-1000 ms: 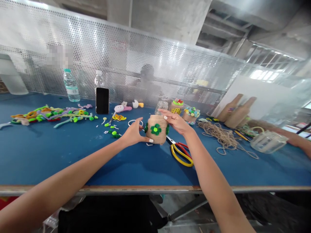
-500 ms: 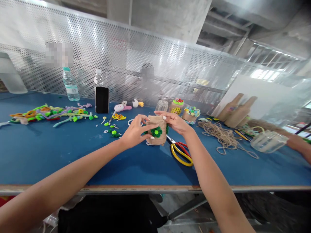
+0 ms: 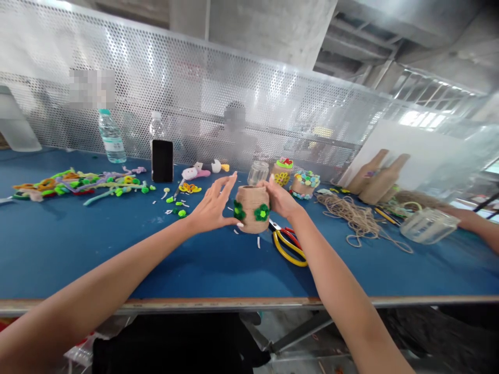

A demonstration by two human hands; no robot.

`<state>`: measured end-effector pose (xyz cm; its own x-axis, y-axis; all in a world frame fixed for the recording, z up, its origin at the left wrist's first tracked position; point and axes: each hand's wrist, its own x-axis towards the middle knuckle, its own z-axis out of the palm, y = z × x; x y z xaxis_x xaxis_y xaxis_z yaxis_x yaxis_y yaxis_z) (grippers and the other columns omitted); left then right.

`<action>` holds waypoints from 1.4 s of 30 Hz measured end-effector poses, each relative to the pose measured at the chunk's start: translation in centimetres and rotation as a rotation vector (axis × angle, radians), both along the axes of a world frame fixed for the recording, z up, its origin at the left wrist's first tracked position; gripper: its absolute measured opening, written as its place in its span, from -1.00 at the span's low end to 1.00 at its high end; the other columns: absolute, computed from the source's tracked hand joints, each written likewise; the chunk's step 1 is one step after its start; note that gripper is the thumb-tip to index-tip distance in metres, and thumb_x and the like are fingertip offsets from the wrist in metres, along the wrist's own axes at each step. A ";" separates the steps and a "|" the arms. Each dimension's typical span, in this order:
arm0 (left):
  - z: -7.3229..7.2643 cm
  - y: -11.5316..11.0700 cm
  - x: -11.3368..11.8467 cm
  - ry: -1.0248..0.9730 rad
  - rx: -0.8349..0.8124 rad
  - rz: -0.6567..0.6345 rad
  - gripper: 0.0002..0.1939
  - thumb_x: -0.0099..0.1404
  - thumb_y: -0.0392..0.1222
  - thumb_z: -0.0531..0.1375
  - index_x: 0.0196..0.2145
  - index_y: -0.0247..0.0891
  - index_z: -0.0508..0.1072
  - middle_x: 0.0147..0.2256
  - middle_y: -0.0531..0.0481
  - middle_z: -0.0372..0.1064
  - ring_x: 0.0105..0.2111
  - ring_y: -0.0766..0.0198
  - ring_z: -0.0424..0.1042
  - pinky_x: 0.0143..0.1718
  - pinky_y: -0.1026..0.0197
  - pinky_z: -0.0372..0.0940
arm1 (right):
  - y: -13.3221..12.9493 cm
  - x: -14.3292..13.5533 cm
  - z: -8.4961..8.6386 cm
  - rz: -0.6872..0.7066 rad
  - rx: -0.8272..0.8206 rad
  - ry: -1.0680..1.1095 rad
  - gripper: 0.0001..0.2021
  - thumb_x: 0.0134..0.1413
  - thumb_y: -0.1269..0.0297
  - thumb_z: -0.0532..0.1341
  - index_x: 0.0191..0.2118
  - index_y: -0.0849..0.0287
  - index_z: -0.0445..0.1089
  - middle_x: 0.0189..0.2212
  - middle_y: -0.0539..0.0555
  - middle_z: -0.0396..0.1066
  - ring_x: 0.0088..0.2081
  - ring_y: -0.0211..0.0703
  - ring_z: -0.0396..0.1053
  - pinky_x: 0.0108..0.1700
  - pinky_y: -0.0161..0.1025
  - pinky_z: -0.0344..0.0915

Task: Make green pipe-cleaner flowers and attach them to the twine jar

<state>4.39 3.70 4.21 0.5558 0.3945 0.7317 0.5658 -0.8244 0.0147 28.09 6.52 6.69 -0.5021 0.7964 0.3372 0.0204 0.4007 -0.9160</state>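
Note:
A twine-wrapped jar [image 3: 251,208] with dark green pipe-cleaner flowers [image 3: 262,212] stands upright in front of me on the blue table. My right hand [image 3: 281,200] grips its right side and rim, its fingers partly hidden behind the jar. At the left side, my left hand [image 3: 214,205] is spread, thumb near the jar's lower edge and fingers pointing up, apart from the rim. Scissors [image 3: 289,244] with yellow and red handles lie just right of the jar, near my right forearm.
A pile of coloured pipe cleaners [image 3: 78,183] lies left, near a phone [image 3: 162,161] and water bottle [image 3: 112,136]. Behind stand a clear jar [image 3: 258,172] and decorated jars [image 3: 305,185]. Loose twine [image 3: 351,214], a clear container [image 3: 429,226] and another person's arm [image 3: 477,222] are at right.
The jar has turned, bringing its green flower to the right and a second flower into view at left. My left fingers have opened off the jar; my right hand has moved around its side.

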 end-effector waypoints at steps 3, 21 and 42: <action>0.1 0.6 -0.5 0.042 -0.032 0.009 0.23 0.01 0.27 0.27 0.30 -0.23 -0.47 0.15 -0.39 -0.03 0.14 -0.17 0.06 0.05 -0.17 0.15 | 0.0 0.0 0.0 -0.021 0.008 0.000 -0.78 0.22 0.18 0.14 -0.20 0.25 0.36 -0.28 0.04 0.40 -0.34 -0.23 0.38 -0.27 -0.19 0.35; 0.5 1.1 -1.6 0.036 -0.152 0.137 -0.30 0.32 0.13 0.01 0.25 -0.37 -0.04 0.06 -0.35 0.11 0.08 -0.12 0.16 0.06 -0.15 0.10 | 0.3 0.0 -0.6 -0.207 -0.165 0.148 -0.73 0.23 0.15 0.12 -0.09 0.23 0.35 -0.13 0.11 0.39 -0.17 -0.11 0.40 -0.12 -0.06 0.35; 2.5 3.4 -3.5 -0.299 -0.261 0.241 -0.44 0.40 -0.09 -0.10 0.24 -0.42 -0.15 0.13 -0.37 0.03 0.09 0.06 0.20 0.12 -0.04 0.09 | -1.1 -1.4 1.4 -0.298 0.119 -0.179 -0.80 0.16 0.24 0.20 -0.16 0.24 0.39 -0.05 0.12 0.36 -0.05 -0.06 0.34 -0.01 0.02 0.28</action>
<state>0.91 7.09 6.67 0.2056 0.6789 0.7048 0.6805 -0.6168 0.3956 26.72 5.41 8.10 -0.3136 0.8770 0.3640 0.3081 0.4566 -0.8346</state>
